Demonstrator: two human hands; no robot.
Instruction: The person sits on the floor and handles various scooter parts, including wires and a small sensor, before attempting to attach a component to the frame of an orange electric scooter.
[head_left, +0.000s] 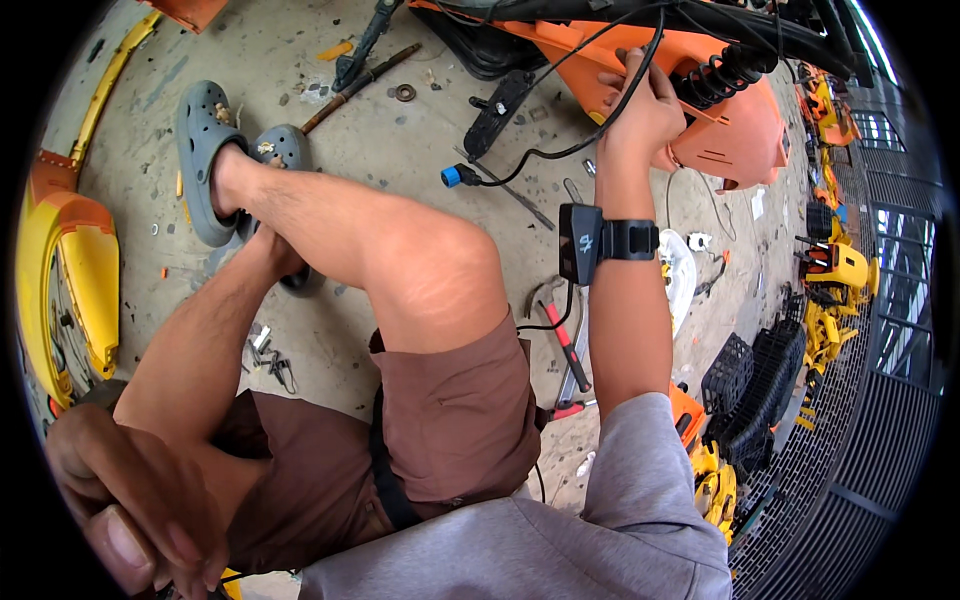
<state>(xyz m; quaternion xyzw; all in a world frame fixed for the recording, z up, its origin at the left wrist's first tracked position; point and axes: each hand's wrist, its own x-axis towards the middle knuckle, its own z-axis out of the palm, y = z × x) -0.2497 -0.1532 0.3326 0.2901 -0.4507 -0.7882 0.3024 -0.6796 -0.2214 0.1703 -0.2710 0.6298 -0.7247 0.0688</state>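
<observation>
My right hand (645, 110) is stretched out to an orange plastic machine body (730, 140) at the upper right. Its fingers are bent and closed; what they hold, if anything, is hidden. A black cable (545, 154) crosses in front of these fingers and curves left to a blue-tipped connector (455, 177). Beside the hand sits a black coil-spring shock absorber (720, 80). Large and close at the lower left is my left hand (130, 500), fingers curled together, with any object inside out of sight. A black strapped device (585, 245) is on my right forearm.
A black pedal-like part (497, 112) and a rusty rod (362, 88) lie on the concrete floor. A red-handled hammer (568, 345) lies by my knee. Yellow curved panels (85, 290) stand at the left. Black crates (755, 375) and yellow machine parts (840, 265) line the right.
</observation>
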